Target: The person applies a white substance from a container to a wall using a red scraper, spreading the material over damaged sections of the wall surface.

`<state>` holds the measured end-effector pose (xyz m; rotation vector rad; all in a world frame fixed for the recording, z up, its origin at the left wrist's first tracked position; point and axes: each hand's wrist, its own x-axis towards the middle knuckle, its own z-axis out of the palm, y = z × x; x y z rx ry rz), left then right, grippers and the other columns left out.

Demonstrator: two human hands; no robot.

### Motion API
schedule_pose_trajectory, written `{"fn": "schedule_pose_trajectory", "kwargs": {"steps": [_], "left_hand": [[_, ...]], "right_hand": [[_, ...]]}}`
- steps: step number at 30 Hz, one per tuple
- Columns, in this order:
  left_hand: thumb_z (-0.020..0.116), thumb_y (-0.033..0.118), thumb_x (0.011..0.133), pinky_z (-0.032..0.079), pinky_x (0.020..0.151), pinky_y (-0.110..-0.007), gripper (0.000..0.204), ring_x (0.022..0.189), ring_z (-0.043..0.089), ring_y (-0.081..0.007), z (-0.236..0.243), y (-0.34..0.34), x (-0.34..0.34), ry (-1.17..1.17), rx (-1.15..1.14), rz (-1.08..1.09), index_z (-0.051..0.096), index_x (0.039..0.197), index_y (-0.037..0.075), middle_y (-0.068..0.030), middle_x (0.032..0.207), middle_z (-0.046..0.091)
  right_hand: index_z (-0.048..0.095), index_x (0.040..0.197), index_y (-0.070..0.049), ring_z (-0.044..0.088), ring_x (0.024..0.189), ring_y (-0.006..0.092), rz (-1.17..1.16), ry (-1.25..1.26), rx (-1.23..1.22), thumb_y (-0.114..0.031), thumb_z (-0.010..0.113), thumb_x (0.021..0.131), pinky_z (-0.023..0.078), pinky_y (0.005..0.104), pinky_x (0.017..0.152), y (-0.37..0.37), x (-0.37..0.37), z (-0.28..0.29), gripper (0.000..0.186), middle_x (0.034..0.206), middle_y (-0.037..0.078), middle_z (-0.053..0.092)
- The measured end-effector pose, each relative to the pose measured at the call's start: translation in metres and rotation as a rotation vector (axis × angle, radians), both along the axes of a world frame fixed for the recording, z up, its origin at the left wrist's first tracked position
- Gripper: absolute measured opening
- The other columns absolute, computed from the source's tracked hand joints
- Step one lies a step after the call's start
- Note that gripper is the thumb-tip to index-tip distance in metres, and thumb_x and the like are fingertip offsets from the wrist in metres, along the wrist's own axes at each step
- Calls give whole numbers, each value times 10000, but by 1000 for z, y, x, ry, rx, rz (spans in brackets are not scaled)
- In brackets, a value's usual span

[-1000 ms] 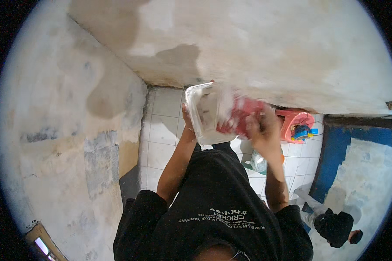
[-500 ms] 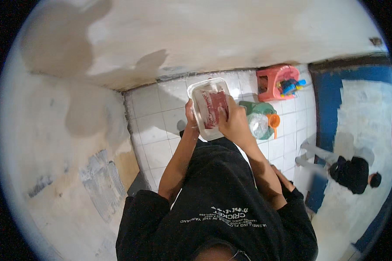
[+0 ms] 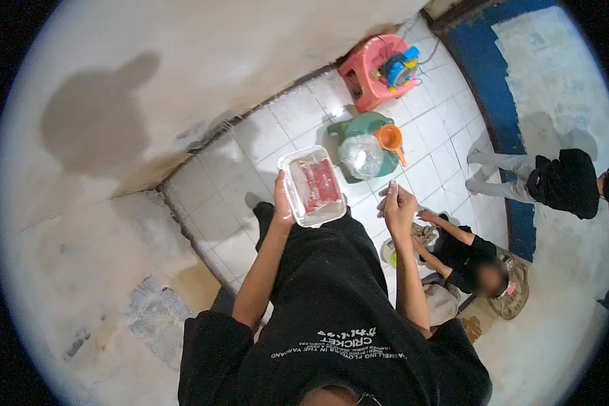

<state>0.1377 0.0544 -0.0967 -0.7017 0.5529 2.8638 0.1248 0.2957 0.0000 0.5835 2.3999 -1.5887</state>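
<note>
My left hand (image 3: 282,199) grips the left side of a white plastic tub (image 3: 312,218), which holds a red, flat piece (image 3: 318,186) smeared with white. My right hand (image 3: 400,208) is apart from the tub, to its right, with loosely bent, separated fingers, whitish at one tip, and nothing visible in them. Just beyond both hands, on the tiles, stands a green container (image 3: 345,128) with a crumpled clear bag (image 3: 362,155) and an orange dipper (image 3: 389,137).
A pink stool (image 3: 363,71) carries a blue-and-yellow object (image 3: 400,71). A co-worker (image 3: 467,264) sits low at the right, hands near beige material; another person (image 3: 558,179) stands by the blue-and-white wall (image 3: 524,51). Walls (image 3: 183,54) border the tiled floor (image 3: 230,169).
My right hand has left the red piece and moved right, out of the tub. My view has turned, showing more floor and the seated co-worker, whose arms now appear beside my right forearm.
</note>
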Motion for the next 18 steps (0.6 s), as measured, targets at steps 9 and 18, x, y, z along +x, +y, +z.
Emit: {"fn": "schedule_pose_trajectory", "kwargs": {"steps": [9, 18], "left_hand": [[389, 566, 944, 416, 1009, -432, 652, 1181, 497, -280, -125, 132, -14, -244, -215, -26, 398, 1348, 54, -130, 1291, 499], [389, 606, 924, 401, 1024, -432, 712, 1201, 469, -278, -242, 208, -75, -363, -255, -23, 343, 1383, 63, -139, 1313, 461]], "right_hand": [[639, 740, -8, 595, 530, 319, 29, -84, 591, -224, 583, 862, 463, 440, 561, 246, -82, -303, 254, 646, 181, 632], [599, 1071, 50, 583, 1049, 408, 175, -102, 540, -475, 508, 901, 460, 432, 881, 339, -200, -516, 558, 1001, 284, 637]]}}
